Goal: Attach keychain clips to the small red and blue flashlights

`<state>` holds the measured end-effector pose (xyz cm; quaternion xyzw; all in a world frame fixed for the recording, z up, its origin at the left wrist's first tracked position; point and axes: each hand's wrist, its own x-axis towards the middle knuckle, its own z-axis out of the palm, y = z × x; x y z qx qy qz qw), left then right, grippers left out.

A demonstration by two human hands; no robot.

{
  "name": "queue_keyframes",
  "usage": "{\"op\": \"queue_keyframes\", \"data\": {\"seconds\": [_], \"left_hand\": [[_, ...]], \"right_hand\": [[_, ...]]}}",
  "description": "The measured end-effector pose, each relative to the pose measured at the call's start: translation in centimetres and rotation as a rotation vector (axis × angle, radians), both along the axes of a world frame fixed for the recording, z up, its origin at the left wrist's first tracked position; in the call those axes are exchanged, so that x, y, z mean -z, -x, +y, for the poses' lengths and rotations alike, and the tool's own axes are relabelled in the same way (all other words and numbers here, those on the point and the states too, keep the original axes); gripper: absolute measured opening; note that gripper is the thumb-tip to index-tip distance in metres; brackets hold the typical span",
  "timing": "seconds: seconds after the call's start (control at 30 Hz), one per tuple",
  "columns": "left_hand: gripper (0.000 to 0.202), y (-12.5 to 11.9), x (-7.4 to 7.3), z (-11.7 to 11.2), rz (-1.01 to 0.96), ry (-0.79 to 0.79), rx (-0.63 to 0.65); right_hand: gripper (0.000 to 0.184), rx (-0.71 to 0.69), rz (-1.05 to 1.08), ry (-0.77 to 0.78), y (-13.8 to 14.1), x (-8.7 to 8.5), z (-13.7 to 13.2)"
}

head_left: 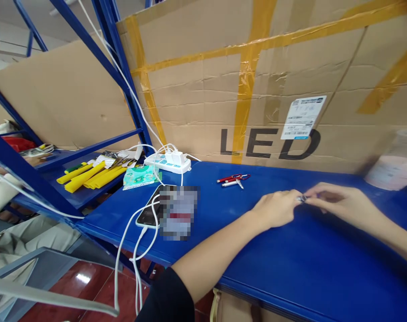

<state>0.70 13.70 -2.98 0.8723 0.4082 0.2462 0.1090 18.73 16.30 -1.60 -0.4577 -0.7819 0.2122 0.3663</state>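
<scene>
A small, shiny silver-and-dark object (302, 199) lies sideways between the left hand (277, 209), fingers curled onto it, and right hand (344, 203), fingertips pinching it; its heading is unclear.

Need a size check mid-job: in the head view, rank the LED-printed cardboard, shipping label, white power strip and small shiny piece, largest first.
1. LED-printed cardboard
2. Shipping label and white power strip: too alike to rank
3. Small shiny piece, partly covered by the left hand and right hand
</scene>
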Motion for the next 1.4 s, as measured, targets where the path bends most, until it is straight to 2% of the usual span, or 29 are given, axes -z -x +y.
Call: {"op": "queue_keyframes", "data": {"seconds": [0.07,0.13,0.23,0.33,0.4,0.53,0.67,0.83,0.97,1.13,1.27,1.4], "left_hand": [[0.023,0.3,-0.3,0.3,-0.095,0.007,0.009],[0.024,0.5,-0.5,0.5,-0.192,0.004,0.018],[0.024,0.7,-0.3,1.1,-0.266,-0.025,0.056],[0.022,0.8,0.0,1.5,-0.278,-0.037,0.050],[0.022,0.8,0.0,1.5,-0.281,-0.042,0.037],[0.022,0.8,-0.2,1.1,-0.236,-0.022,0.019],[0.021,0.4,-0.4,0.5,-0.213,0.003,0.043],[0.021,0.0,-0.5,-0.4,-0.210,0.017,0.087],[0.018,0.1,-0.4,-0.9,-0.165,0.040,0.081],[0.010,0.2,0.0,-1.1,-0.203,0.052,0.075],[0.007,0.2,0.0,-1.3,-0.172,0.027,0.063],[0.005,0.3,-0.2,-1.4,-0.108,-0.030,0.059]], "right_hand": [[0.060,0.006,-0.025,-0.031,-0.2,0.0,0.0],[0.061,-0.003,-0.090,-0.141,-0.7,-0.1,0.2],[0.046,0.054,-0.332,-0.243,-1.7,0.0,0.5],[0.034,0.065,-0.423,-0.246,-2.5,0.1,0.8],[0.036,0.052,-0.372,-0.245,-2.4,0.2,0.9],[0.040,-0.059,-0.129,-0.310,-1.4,0.1,0.4],[0.034,-0.126,-0.003,-0.329,-0.8,-0.3,-0.1],[0.030,-0.177,0.011,-0.316,-1.1,-0.7,-0.3],[0.027,-0.202,0.018,-0.305,-1.0,-0.5,-0.3],[0.029,-0.153,0.032,-0.242,-0.6,0.1,-0.3],[0.032,-0.110,0.026,-0.131,-0.4,0.5,-0.1],[0.036,-0.120,0.033,0.089,-0.4,0.6,-0.1]]}}
